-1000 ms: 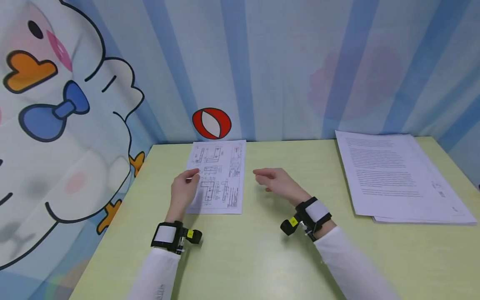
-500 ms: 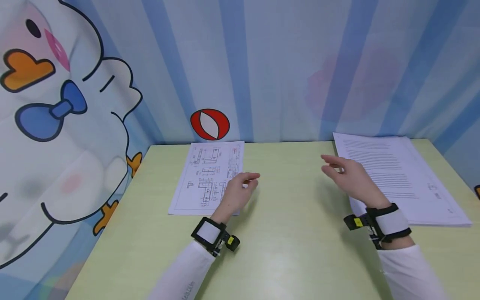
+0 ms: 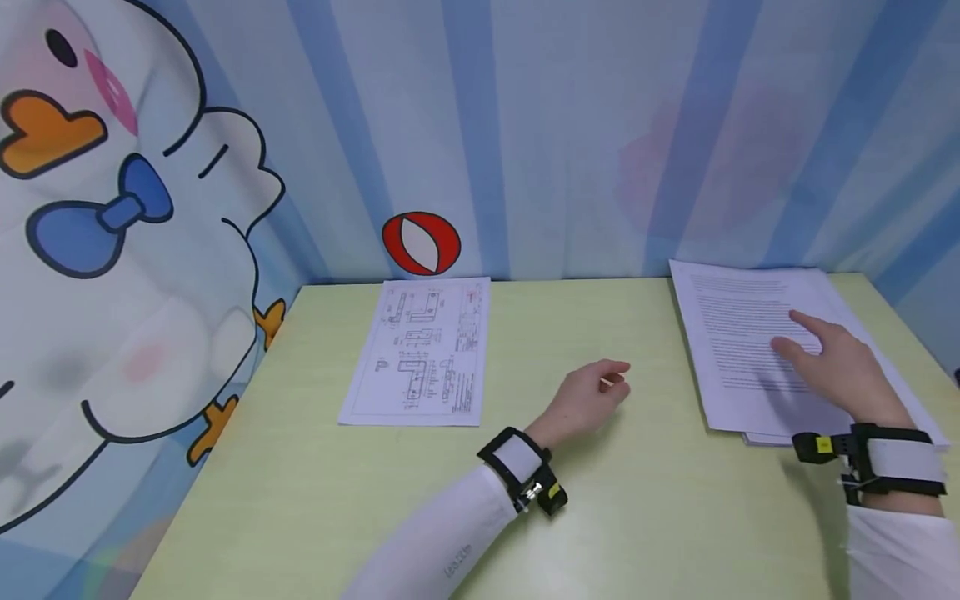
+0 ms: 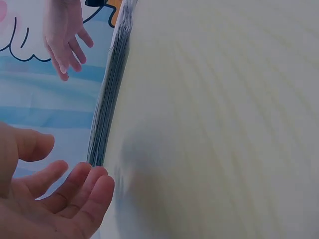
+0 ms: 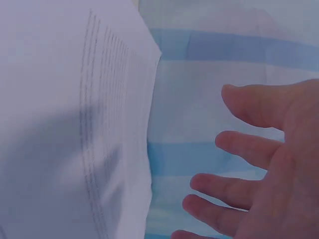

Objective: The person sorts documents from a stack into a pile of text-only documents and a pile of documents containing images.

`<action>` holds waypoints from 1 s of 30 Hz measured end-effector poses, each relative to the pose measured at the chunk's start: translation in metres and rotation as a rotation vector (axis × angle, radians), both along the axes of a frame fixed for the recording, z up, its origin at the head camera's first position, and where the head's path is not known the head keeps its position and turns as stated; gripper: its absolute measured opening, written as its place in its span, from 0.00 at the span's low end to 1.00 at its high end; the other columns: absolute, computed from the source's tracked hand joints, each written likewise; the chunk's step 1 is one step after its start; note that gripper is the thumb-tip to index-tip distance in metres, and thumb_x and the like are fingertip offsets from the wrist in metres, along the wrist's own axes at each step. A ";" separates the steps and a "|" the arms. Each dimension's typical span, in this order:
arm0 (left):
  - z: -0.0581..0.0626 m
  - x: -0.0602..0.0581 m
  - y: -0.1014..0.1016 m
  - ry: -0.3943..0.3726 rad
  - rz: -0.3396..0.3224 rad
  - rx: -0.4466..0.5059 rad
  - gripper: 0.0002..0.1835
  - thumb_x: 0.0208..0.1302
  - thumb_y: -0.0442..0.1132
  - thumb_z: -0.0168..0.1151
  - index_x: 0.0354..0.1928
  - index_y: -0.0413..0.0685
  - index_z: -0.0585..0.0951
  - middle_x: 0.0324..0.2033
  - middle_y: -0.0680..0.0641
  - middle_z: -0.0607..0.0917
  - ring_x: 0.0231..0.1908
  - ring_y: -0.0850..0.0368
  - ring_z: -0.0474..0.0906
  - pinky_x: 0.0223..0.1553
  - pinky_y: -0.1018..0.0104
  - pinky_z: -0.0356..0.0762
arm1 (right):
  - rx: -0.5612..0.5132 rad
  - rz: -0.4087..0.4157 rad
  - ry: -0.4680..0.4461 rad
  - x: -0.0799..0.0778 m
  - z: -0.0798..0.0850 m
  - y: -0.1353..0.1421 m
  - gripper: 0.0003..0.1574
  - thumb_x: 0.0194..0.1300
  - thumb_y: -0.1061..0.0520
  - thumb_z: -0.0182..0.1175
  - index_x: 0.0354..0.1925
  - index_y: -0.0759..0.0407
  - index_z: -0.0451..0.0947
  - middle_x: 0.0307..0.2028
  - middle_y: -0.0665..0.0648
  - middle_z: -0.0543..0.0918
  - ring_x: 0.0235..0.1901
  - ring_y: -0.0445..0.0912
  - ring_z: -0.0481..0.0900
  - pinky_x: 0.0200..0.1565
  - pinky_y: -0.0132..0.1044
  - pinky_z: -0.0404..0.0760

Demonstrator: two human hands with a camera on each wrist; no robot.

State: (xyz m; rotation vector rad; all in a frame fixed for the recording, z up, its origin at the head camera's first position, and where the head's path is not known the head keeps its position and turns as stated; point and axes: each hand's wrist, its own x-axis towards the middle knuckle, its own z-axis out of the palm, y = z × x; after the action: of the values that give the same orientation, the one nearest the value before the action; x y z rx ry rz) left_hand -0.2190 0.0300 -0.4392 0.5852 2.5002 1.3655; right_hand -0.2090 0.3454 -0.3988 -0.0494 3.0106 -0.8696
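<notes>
My right hand (image 3: pixel 843 371) hovers over a stack of printed paper (image 3: pixel 757 400) at the table's right, fingers spread and apart from the sheets. In the right wrist view that hand (image 5: pixel 269 164) holds nothing, and its shadow falls on the text of the top sheet (image 5: pixel 60 59). Above the bare middle of the table my left hand (image 3: pixel 585 396) has loosely bent fingers and nothing in them. The left wrist view shows its relaxed fingers (image 4: pixel 92 199) apart from the tabletop. To the left lies a sheet with technical drawings (image 3: pixel 420 358), which neither hand touches.
The pale yellow-green table (image 3: pixel 300 500) ends at the back against a blue striped curtain (image 3: pixel 562 150). A cartoon duck print (image 3: pixel 172 317) covers the cloth on the left. Cameras are strapped to both wrists.
Both hands have moved right: the left from the drawing sheet to mid-table, the right from mid-table to over the stack. The drawing sheet's lower left part is now uncovered.
</notes>
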 end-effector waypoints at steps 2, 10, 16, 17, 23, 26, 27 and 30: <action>-0.003 -0.001 0.014 -0.019 -0.008 0.007 0.21 0.65 0.45 0.51 0.59 0.51 0.71 0.45 0.53 0.80 0.39 0.67 0.75 0.40 0.73 0.72 | 0.003 -0.021 -0.047 0.000 -0.005 0.011 0.49 0.68 0.36 0.42 0.68 0.68 0.38 0.61 0.83 0.49 0.57 0.76 0.48 0.49 0.71 0.55; -0.010 -0.001 0.065 -0.205 0.043 0.138 0.22 0.64 0.42 0.53 0.60 0.51 0.69 0.38 0.54 0.80 0.26 0.65 0.78 0.33 0.73 0.73 | 0.058 -0.117 -0.144 0.000 -0.032 0.036 0.58 0.64 0.33 0.45 0.65 0.75 0.31 0.59 0.88 0.43 0.59 0.78 0.36 0.52 0.73 0.49; -0.010 0.002 0.096 -0.431 0.105 0.294 0.28 0.62 0.40 0.56 0.64 0.48 0.63 0.35 0.50 0.80 0.25 0.57 0.79 0.28 0.68 0.78 | 0.047 -0.133 -0.182 -0.002 -0.039 0.039 0.59 0.64 0.31 0.41 0.65 0.75 0.30 0.60 0.86 0.42 0.59 0.78 0.37 0.53 0.72 0.48; -0.011 0.002 0.099 -0.445 0.116 0.298 0.28 0.62 0.40 0.56 0.65 0.48 0.63 0.34 0.50 0.80 0.25 0.57 0.79 0.28 0.67 0.78 | 0.041 -0.129 -0.183 -0.001 -0.039 0.039 0.59 0.64 0.31 0.41 0.65 0.75 0.30 0.61 0.86 0.42 0.58 0.78 0.38 0.53 0.72 0.48; -0.015 0.004 0.112 -0.455 0.109 0.322 0.20 0.62 0.40 0.55 0.56 0.45 0.72 0.31 0.50 0.83 0.26 0.60 0.79 0.29 0.67 0.78 | -0.006 -0.154 -0.149 0.002 -0.039 0.037 0.57 0.65 0.34 0.41 0.65 0.73 0.28 0.62 0.85 0.42 0.58 0.78 0.43 0.52 0.71 0.52; -0.016 0.004 0.117 -0.488 0.081 0.414 0.13 0.62 0.38 0.54 0.48 0.44 0.75 0.29 0.47 0.84 0.25 0.57 0.80 0.27 0.65 0.79 | -0.024 -0.195 -0.120 0.003 -0.038 0.036 0.55 0.66 0.35 0.41 0.66 0.73 0.30 0.61 0.85 0.44 0.57 0.78 0.45 0.51 0.70 0.53; -0.017 0.003 0.118 -0.506 0.072 0.452 0.12 0.62 0.38 0.54 0.47 0.45 0.75 0.29 0.47 0.84 0.24 0.55 0.80 0.27 0.64 0.79 | -0.029 -0.207 -0.111 0.003 -0.038 0.036 0.54 0.66 0.35 0.40 0.66 0.73 0.31 0.61 0.85 0.45 0.57 0.78 0.46 0.51 0.70 0.53; -0.018 0.002 0.123 -0.526 0.066 0.500 0.10 0.63 0.36 0.51 0.45 0.47 0.75 0.29 0.47 0.83 0.23 0.52 0.80 0.25 0.62 0.80 | -0.066 -0.248 -0.099 0.002 -0.035 0.036 0.52 0.66 0.35 0.39 0.67 0.71 0.34 0.61 0.85 0.48 0.57 0.77 0.48 0.51 0.69 0.54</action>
State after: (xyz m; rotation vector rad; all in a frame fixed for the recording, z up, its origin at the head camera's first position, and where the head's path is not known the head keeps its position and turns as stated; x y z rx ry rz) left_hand -0.2168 0.1530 -0.4573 0.1832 1.7840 1.8908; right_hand -0.2071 0.3810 -0.4338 0.3620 2.9363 -0.9561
